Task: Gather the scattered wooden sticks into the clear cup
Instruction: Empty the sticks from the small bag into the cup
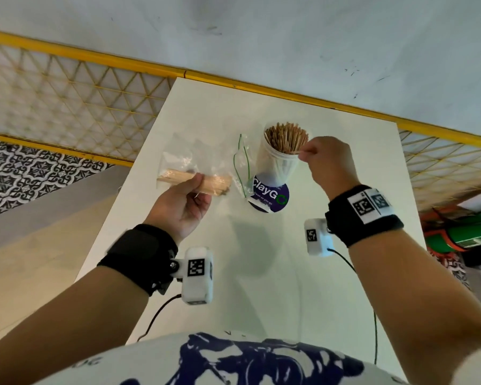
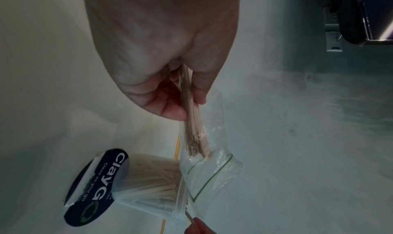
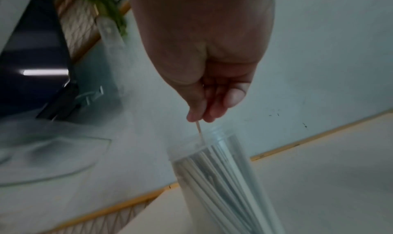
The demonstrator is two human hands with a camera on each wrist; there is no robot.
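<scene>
A clear cup (image 1: 279, 165) packed with wooden sticks (image 1: 286, 137) stands upright on the white table (image 1: 345, 151). My right hand (image 1: 306, 155) pinches a single stick (image 3: 199, 130) at the cup's (image 3: 223, 178) rim, its lower end inside the cup. My left hand (image 1: 197, 187) holds up a clear zip bag (image 1: 186, 159) to the left of the cup, gripping a bundle of sticks (image 1: 178, 177) through the plastic. In the left wrist view the bundle (image 2: 192, 128) points toward the bag's (image 2: 212, 173) open green-lined mouth beside the cup (image 2: 149, 178).
A round dark blue ClayGo sticker (image 1: 271, 197) lies on the table under the cup. A yellow rail with mesh (image 1: 75, 87) runs behind the table. Green and orange items (image 1: 467, 232) sit off the right edge. Cables trail from both wrist cameras.
</scene>
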